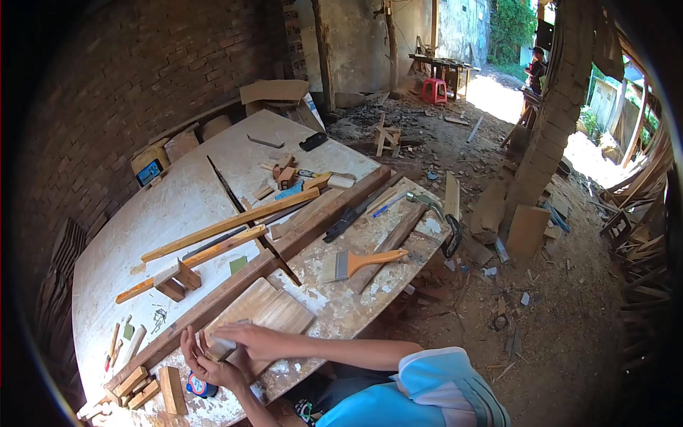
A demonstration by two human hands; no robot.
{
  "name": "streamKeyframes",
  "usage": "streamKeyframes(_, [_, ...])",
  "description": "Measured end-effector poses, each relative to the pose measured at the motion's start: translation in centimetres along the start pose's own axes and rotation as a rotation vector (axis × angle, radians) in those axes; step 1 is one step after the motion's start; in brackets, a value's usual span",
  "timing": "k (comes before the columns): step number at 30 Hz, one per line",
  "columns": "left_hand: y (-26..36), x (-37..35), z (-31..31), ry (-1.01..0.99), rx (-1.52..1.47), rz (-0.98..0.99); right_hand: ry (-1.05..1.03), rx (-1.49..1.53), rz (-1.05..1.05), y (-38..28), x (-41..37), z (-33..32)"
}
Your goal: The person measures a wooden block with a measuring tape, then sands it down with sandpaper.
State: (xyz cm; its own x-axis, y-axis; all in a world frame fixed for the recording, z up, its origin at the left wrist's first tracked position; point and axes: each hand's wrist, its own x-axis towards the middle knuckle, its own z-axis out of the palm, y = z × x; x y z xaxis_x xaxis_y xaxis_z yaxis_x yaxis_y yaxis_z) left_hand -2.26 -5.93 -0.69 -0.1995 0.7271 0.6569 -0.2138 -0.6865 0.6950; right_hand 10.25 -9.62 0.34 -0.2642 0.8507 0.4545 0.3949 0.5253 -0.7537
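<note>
My left hand (pixel 209 361) is at the table's front edge with its fingers curled around a small pale block (pixel 221 347). From the other side my right hand (pixel 255 340) reaches over the same block, its fingers closed against it. A light brown wooden board (pixel 274 312) lies beside and partly under my hands, against a long wooden beam (pixel 199 313). Just below my left hand sits a blue tape measure (pixel 201 386). The palms and the block's underside are hidden.
A wide brush (pixel 366 263), a hammer (pixel 425 201) and a blue pen (pixel 388 206) lie right of the beam. Wood strips (pixel 231 224), small blocks (pixel 171 390) and nails (pixel 159 315) lie left and near. A person (pixel 537 70) is far back.
</note>
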Motion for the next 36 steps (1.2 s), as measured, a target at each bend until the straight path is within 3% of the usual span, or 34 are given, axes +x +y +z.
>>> streamKeyframes(3, [-0.1,0.2,0.3,-0.013,0.002,-0.008,-0.018,0.035,-0.047,-0.1,0.0,0.2])
streamKeyframes(6, [-0.7,0.0,0.4,-0.051,-0.001,0.027,0.113,-0.004,-0.167,-2.4,-0.6,-0.2])
streamKeyframes(8, [0.4,0.2,1.5,-0.016,0.026,-0.047,0.061,0.197,0.007,2.0,-0.1,0.4])
streamKeyframes(10, [0.5,0.2,1.6,-0.048,0.036,-0.044,-0.025,0.189,0.177,-0.3,0.0,-1.1])
streamKeyframes(11, [-0.2,0.3,1.6,-0.046,-0.009,-0.035,0.060,0.078,-0.014,0.3,0.0,0.6])
streamKeyframes(13, [-0.1,0.5,1.7,-0.043,-0.007,0.006,0.167,0.078,-0.185,-1.9,-0.7,0.6])
streamKeyframes(17, [-0.1,-0.8,0.8,-0.027,0.027,-0.030,0.012,0.116,0.059,1.3,-0.1,-0.1])
streamKeyframes(20, [-0.2,0.1,0.8,-0.019,-0.063,-0.028,0.104,0.091,-0.229,-1.8,-0.3,0.3])
streamKeyframes(24, [0.8,0.3,1.0,0.013,0.078,-0.066,0.054,0.046,0.026,1.3,0.0,-0.1])
streamKeyframes(28, [-1.4,0.1,-0.3,0.003,-0.010,-0.020,0.154,0.032,-0.165,-2.0,-1.0,0.9])
streamKeyframes(34, [-0.4,0.4,-0.4,0.001,0.040,-0.084,0.055,-0.023,0.056,0.8,-0.1,0.5])
streamKeyframes(36, [-0.8,0.6,-0.4,-0.026,-0.014,-0.091,0.081,-0.038,-0.027,0.2,0.1,0.8])
